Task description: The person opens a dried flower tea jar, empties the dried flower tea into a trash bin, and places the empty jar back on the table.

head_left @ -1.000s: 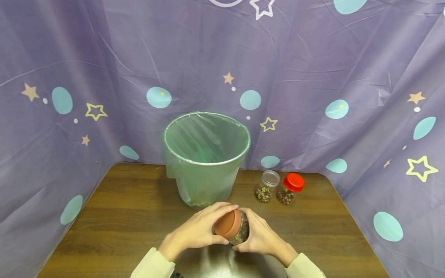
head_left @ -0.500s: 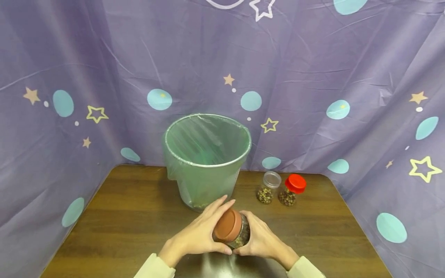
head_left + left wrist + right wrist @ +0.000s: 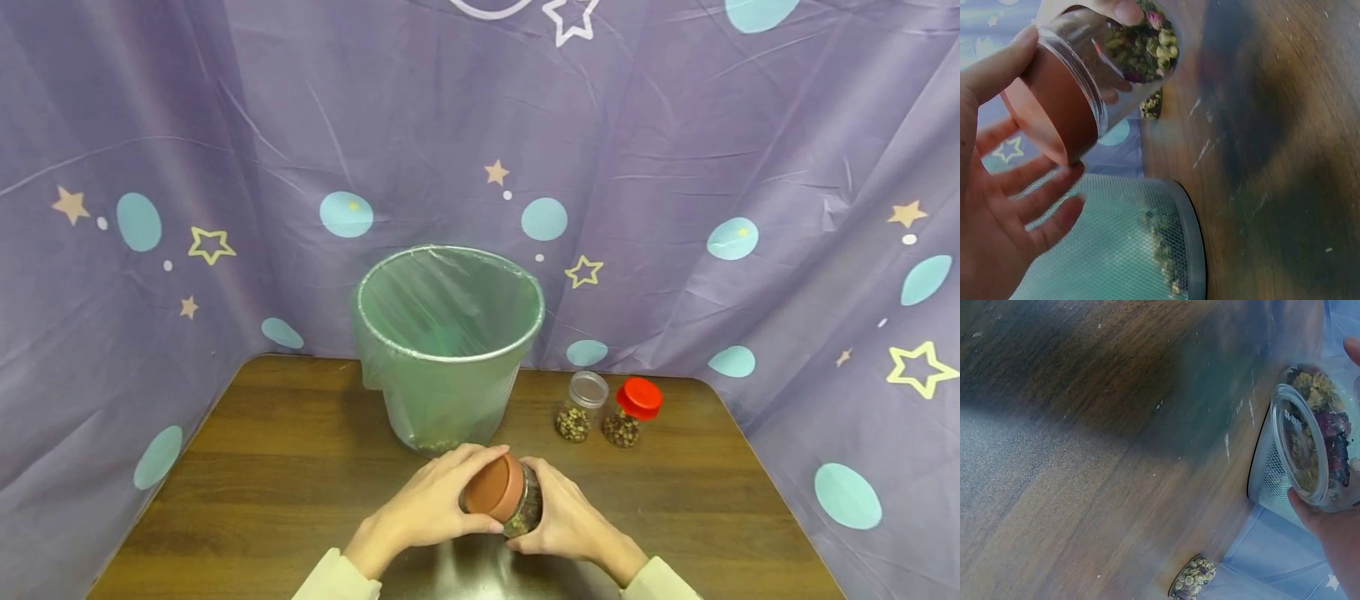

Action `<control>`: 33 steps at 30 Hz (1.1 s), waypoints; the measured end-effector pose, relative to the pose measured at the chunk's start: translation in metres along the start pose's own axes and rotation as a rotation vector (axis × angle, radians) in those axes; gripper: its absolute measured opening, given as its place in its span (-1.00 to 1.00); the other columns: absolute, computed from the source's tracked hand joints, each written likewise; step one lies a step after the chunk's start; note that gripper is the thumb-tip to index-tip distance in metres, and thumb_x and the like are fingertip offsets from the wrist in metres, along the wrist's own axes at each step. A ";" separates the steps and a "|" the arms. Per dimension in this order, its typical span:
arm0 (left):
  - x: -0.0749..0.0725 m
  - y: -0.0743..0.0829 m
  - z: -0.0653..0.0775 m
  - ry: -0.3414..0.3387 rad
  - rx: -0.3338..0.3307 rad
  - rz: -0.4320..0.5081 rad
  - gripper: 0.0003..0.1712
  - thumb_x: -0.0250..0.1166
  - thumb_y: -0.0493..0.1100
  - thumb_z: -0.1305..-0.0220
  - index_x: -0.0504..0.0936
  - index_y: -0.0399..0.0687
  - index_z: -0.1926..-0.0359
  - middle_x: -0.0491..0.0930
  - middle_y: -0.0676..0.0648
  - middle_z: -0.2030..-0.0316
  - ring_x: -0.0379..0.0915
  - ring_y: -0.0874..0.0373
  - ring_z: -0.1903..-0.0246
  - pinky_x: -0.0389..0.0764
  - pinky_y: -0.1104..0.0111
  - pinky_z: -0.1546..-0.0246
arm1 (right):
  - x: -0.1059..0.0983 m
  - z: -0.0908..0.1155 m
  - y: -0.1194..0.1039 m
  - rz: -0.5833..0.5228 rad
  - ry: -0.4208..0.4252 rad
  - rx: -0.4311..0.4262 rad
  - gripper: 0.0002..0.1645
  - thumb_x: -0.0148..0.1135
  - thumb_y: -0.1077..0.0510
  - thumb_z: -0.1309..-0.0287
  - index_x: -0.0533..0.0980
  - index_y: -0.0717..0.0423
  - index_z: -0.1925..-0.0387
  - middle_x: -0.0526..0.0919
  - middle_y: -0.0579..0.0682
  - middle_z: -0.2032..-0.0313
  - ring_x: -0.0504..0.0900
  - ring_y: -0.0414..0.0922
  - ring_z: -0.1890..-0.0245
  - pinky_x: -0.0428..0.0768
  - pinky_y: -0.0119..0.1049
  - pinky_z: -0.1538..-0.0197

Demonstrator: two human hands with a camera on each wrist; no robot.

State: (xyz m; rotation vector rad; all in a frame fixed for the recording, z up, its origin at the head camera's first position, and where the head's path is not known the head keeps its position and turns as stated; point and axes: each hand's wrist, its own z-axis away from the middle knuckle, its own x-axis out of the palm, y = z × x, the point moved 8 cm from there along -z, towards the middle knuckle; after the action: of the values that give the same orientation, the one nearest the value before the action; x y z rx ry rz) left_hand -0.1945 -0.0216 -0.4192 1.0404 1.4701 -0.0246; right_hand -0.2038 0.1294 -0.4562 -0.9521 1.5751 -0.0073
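Note:
In front of the bin, both hands hold a clear jar of dried flowers (image 3: pixel 528 507), its orange-brown lid (image 3: pixel 495 487) tilted up and to the left. The left hand (image 3: pixel 423 502) grips that lid between thumb and fingers. Round the jar's body, the right hand (image 3: pixel 573 518) keeps its thumb and fingers on the clear wall. Pink rosebuds (image 3: pixel 1155 20) and pale yellow blossoms show in the left wrist view. The jar's clear base (image 3: pixel 1300 447) faces the right wrist camera. Part of each hand is cut off or hidden in the wrist views.
A mesh bin (image 3: pixel 450 392) lined with a green bag stands behind the hands. Two small jars stand right of it: one with a clear lid (image 3: pixel 588 388), one with a red lid (image 3: pixel 640 397). A patterned purple curtain (image 3: pixel 645 167) backs the wooden table (image 3: pixel 285 467).
Half a second ago the left fingers were raised and spread off the lid; now they are back around it. The right hand's hold on the jar stays nearly the same.

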 end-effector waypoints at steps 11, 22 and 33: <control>0.003 -0.006 -0.005 0.054 -0.165 0.059 0.06 0.29 0.47 -0.06 0.29 -0.02 -0.43 0.33 -0.12 -0.37 0.27 -0.09 -0.32 0.23 -0.13 -0.25 | 0.003 0.000 0.002 -0.062 -0.018 0.046 0.16 0.67 -0.14 0.46 0.30 0.13 -0.22 0.60 -0.10 0.01 0.62 -0.19 0.09 0.65 -0.26 0.05; -0.001 0.001 0.003 -0.111 0.031 0.270 0.25 0.55 0.10 0.08 -0.02 0.34 -0.55 -0.23 -0.15 -0.58 -0.19 -0.34 -0.51 0.20 -0.41 -0.25 | 0.003 0.002 0.004 -0.080 -0.031 0.048 0.16 0.66 -0.14 0.41 0.28 0.13 -0.25 0.60 -0.10 -0.02 0.62 -0.17 0.06 0.64 -0.25 0.03; 0.001 0.011 -0.001 -0.116 0.183 0.117 0.02 0.48 -0.20 0.04 0.26 0.28 -0.47 0.05 -0.01 -0.54 0.07 -0.11 -0.49 0.28 -0.13 -0.37 | 0.005 0.003 0.003 -0.086 -0.057 0.051 0.14 0.65 -0.15 0.37 0.27 0.09 -0.25 0.59 -0.06 -0.02 0.62 -0.16 0.07 0.64 -0.31 0.09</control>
State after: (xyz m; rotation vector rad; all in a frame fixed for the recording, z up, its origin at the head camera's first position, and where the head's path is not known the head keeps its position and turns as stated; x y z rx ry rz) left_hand -0.1883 -0.0142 -0.4139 1.2510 1.3178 -0.1363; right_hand -0.2024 0.1302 -0.4633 -0.9714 1.4747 -0.0797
